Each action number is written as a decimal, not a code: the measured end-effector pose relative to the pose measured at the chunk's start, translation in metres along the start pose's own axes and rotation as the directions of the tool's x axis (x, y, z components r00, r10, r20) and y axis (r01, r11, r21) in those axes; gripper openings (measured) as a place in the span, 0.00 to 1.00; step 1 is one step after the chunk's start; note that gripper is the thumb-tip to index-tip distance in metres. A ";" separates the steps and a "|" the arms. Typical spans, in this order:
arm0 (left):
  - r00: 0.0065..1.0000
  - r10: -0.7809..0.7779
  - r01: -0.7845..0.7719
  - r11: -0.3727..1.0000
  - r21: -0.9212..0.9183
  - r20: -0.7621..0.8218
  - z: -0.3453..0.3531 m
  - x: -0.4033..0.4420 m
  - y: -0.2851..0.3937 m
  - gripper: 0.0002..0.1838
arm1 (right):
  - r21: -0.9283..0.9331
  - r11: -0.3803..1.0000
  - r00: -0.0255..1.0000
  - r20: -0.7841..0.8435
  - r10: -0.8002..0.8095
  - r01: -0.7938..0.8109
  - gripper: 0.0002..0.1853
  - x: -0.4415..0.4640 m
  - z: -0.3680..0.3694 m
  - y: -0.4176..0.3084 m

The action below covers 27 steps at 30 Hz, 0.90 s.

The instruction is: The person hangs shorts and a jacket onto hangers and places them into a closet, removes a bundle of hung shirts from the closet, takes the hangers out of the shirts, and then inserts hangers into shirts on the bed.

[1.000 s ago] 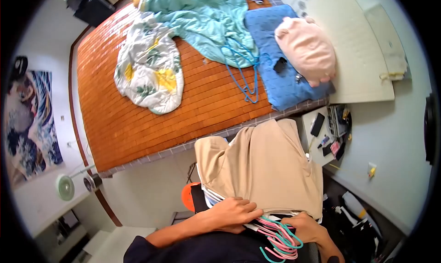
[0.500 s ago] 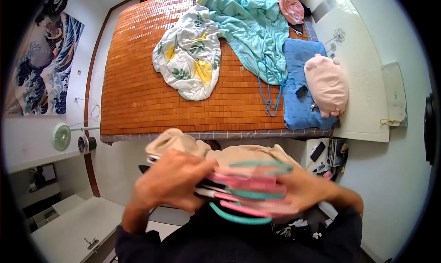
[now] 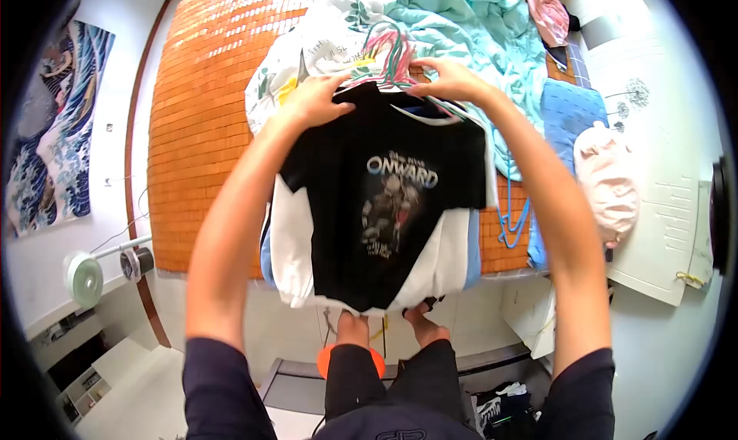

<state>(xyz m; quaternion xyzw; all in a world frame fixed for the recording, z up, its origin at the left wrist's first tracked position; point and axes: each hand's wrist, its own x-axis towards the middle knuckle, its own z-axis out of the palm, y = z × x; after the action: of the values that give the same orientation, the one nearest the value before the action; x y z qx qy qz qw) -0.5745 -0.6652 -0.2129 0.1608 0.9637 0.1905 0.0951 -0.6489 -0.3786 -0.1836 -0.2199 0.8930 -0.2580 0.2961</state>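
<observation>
A pile of clothes on hangers lies on the bed, with a black T-shirt (image 3: 338,175) printed "ONWARD" on top. White and light blue garments stick out beneath it. Pink and green hanger hooks (image 3: 396,55) bunch together above its collar. At the left side of the collar is my left hand (image 3: 317,101), thumb and fingers apart, by the shirt's shoulder. My right hand (image 3: 452,82) is on the other side, its thumb near the collar and its fingers spread beside the hooks. Neither hand is closed round anything that shows.
On the bed (image 3: 200,132) lie a white patterned cloth (image 3: 265,86), a teal quilt (image 3: 492,55), a blue hanger (image 3: 511,221), a blue pillow (image 3: 565,113) and a pink plush (image 3: 607,182). An orange round object (image 3: 377,361) is near my legs; a green fan (image 3: 83,279) stands left.
The hung clothes have moved forward from my lap onto the bed, now black shirt uppermost instead of beige garment. Both hands have reached forward and loosened from the hangers.
</observation>
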 end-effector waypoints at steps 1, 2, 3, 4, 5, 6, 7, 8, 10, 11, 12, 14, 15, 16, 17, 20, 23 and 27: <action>0.995 -0.009 0.023 0.988 0.154 -0.095 0.051 0.003 -0.040 0.36 | -0.364 0.916 0.980 -0.157 0.119 -0.170 0.35 0.023 0.018 0.016; 0.989 -0.142 0.146 0.977 0.156 -0.034 0.075 0.002 -0.043 0.34 | -0.364 0.907 0.964 -0.230 0.133 -0.212 0.36 0.037 0.050 0.038; 0.963 -0.270 0.262 0.949 0.173 0.019 0.093 -0.002 -0.040 0.33 | -0.361 0.898 0.940 -0.310 0.141 -0.253 0.38 0.048 0.082 0.064; 0.971 -0.238 0.237 0.964 0.121 -0.008 0.121 -0.009 -0.050 0.32 | -0.209 0.955 0.947 -0.284 0.148 -0.212 0.38 0.065 0.112 0.095; 0.977 -0.211 0.213 0.975 0.067 -0.034 0.146 -0.018 -0.059 0.31 | -0.212 0.953 0.958 -0.236 0.165 -0.216 0.37 0.063 0.129 0.100; 0.979 -0.203 0.204 0.970 0.129 -0.023 0.154 -0.027 -0.056 0.29 | -0.219 0.952 0.958 -0.240 0.159 -0.213 0.37 0.055 0.140 0.097; 0.984 -0.170 0.175 0.973 0.153 -0.045 0.157 -0.032 -0.056 0.28 | -0.227 0.951 0.958 -0.241 0.156 -0.212 0.38 0.046 0.148 0.094; 0.984 -0.160 0.172 0.965 0.198 -0.073 0.158 -0.035 -0.053 0.27 | -0.244 0.946 0.940 -0.314 0.131 -0.213 0.36 0.041 0.157 0.093; 0.971 -0.131 0.171 0.966 0.196 -0.200 0.155 -0.029 -0.048 0.25 | -0.249 0.958 0.871 -0.491 0.002 -0.143 0.32 0.040 0.164 0.092; 0.945 -0.115 0.167 0.974 0.150 -0.305 0.150 -0.018 -0.045 0.23 | -0.243 0.959 0.874 -0.485 0.011 -0.148 0.32 0.045 0.162 0.088; 0.906 -0.032 0.121 0.975 0.187 -0.422 0.143 -0.007 -0.039 0.22 | -0.193 0.976 0.856 -0.517 -0.014 -0.101 0.30 0.054 0.161 0.084; 0.903 -0.032 0.109 0.982 0.155 -0.429 0.143 0.018 -0.038 0.21 | -0.189 0.981 0.817 -0.571 -0.076 -0.040 0.28 0.076 0.159 0.075; 0.896 -0.037 0.104 0.986 0.130 -0.443 0.144 0.029 -0.041 0.21 | -0.186 0.980 0.821 -0.569 -0.044 -0.077 0.27 0.086 0.158 0.072; 0.899 -0.022 0.099 0.983 0.153 -0.437 0.147 0.039 -0.045 0.20 | -0.172 0.981 0.811 -0.585 -0.031 -0.087 0.26 0.092 0.159 0.070; 0.916 -0.035 0.113 0.978 0.173 -0.400 0.147 0.045 -0.046 0.19 | -0.154 0.983 0.792 -0.610 -0.017 -0.097 0.25 0.100 0.158 0.070; 0.913 -0.037 0.101 0.985 0.137 -0.406 0.150 0.059 -0.059 0.14 | -0.161 0.986 0.796 -0.602 -0.068 -0.038 0.15 0.118 0.158 0.073; 0.900 0.067 -0.036 0.996 0.079 -0.430 0.140 0.060 -0.070 0.05 | -0.179 0.983 0.793 -0.594 -0.138 0.037 0.10 0.119 0.146 0.084; 0.905 0.074 -0.039 0.995 0.092 -0.418 0.128 0.034 -0.096 0.05 | -0.025 0.999 0.770 -0.636 -0.051 0.046 0.09 0.074 0.115 0.103</action>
<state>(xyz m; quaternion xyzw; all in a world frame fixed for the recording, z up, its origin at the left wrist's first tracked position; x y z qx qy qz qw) -0.6007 -0.6944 -0.3711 0.1473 0.9634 0.1841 -0.1271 -0.6538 -0.3773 -0.3545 -0.1439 0.9354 -0.3214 -0.0309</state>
